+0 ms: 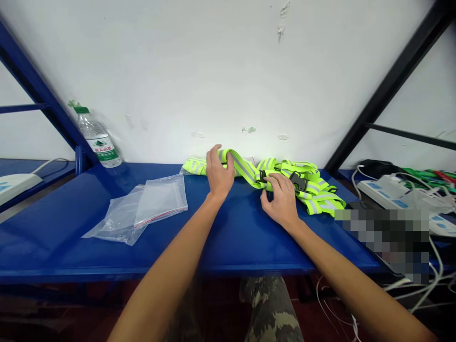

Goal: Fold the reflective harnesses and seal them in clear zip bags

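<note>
A fluorescent yellow-green reflective strap [244,168] with a silver stripe rises in an arch between my hands. My left hand [220,175] grips its left end, fingers curled around it. My right hand [283,199] pinches the strap beside a small black fitting; its fingers partly hide what lies beneath. To the right, a loose heap of the same webbing [320,197] carries a black buckle [298,181]. Behind my left hand lies another bundle of yellow-green webbing [195,165], seemingly in clear plastic.
Clear zip bags [160,199] lie on the left of the blue tabletop [228,237]. A water bottle [101,142] stands at the back left by the white wall. Power strips [388,194] and cables are at the right, with a pixelated dark object [388,242] nearer.
</note>
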`<state>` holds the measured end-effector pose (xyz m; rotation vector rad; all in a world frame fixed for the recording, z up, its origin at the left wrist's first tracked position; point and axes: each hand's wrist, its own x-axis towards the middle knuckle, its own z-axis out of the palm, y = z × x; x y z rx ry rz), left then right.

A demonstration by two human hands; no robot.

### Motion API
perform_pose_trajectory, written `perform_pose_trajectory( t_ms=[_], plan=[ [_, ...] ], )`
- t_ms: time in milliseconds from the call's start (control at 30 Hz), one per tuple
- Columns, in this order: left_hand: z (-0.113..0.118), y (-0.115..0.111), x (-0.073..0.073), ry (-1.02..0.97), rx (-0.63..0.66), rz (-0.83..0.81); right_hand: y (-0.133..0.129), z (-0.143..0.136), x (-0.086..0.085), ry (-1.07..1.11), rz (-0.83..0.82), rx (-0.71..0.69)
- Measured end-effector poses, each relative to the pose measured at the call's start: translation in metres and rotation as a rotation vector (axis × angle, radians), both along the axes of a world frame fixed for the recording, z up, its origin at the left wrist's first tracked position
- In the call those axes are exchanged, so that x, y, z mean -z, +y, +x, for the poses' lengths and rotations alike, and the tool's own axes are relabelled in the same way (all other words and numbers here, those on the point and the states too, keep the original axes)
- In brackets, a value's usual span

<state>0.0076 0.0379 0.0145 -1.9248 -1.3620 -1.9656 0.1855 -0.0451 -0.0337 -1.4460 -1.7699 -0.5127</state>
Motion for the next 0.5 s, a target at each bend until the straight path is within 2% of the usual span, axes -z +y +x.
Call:
perform_pose_trajectory(
  t_ms=[167, 300, 400, 467, 500],
  plan=[
    [-0.017, 0.005, -0.015, -0.213, -0.103, 0.096, 0.006, 0.006, 0.010, -0.011, -0.107, 0.139],
    [-0.023, 0.009, -0.017, -0.265, -0.127, 0.096, 0.011, 0.009, 0.018, -0.081, -0.164, 0.091],
    [-0.015, 0.003, -0.011, -0.154, -0.135, -0.022, 0.012, 0.009, 0.018, -0.114, -0.194, 0.075],
    [-0.007, -0.006, -0.005, 0.022, -0.142, -0.132, 0.012, 0.009, 0.017, -0.123, -0.213, 0.079],
    [-0.003, -0.010, -0.002, 0.154, -0.101, -0.178, 0.011, 0.008, 0.015, -0.122, -0.218, 0.080]
  ],
)
